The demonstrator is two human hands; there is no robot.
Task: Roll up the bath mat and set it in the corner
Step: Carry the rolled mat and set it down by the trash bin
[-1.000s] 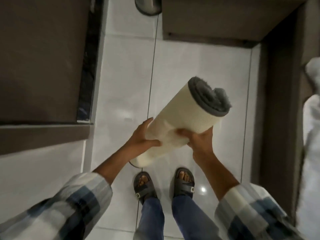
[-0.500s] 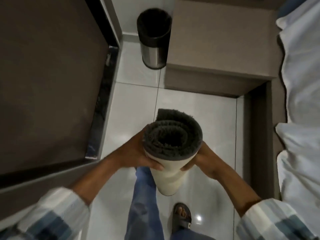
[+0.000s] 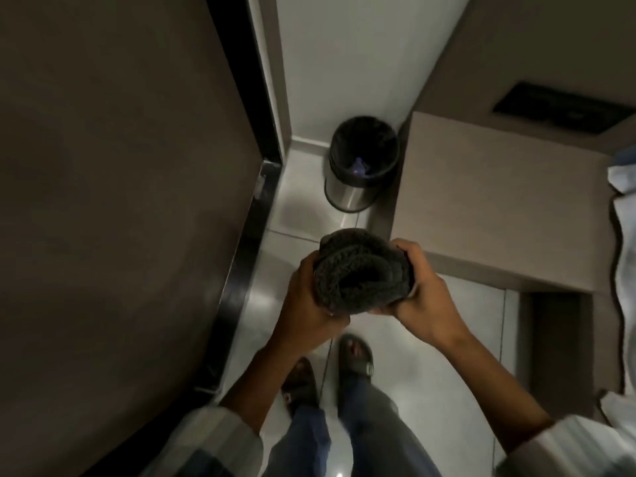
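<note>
Carrying the rolled bath mat [image 3: 363,270] upright, dark pile end facing the camera, held in the air above the tiled floor [image 3: 406,342].

Head view, with the waste bin [image 3: 361,163] as landmark: the bin stands in the far corner, against the white wall and just beside a brown cabinet [image 3: 488,201]. The mat is on the near side of the bin, apart from it and not yet set down. Bare tile lies left of the bin, against the dark door edge.

Step in hand, as judged: keep the roll squeezed so the coil does not spring loose, then lower it on end into the free tile left of the bin, leaning it on the wall.

Grip: left hand [image 3: 309,304] wraps the roll's left side, fingers curled under the near edge. Right hand [image 3: 423,297] clasps the right side, thumb over the top rim. Both are closed firmly around the mat.
</note>
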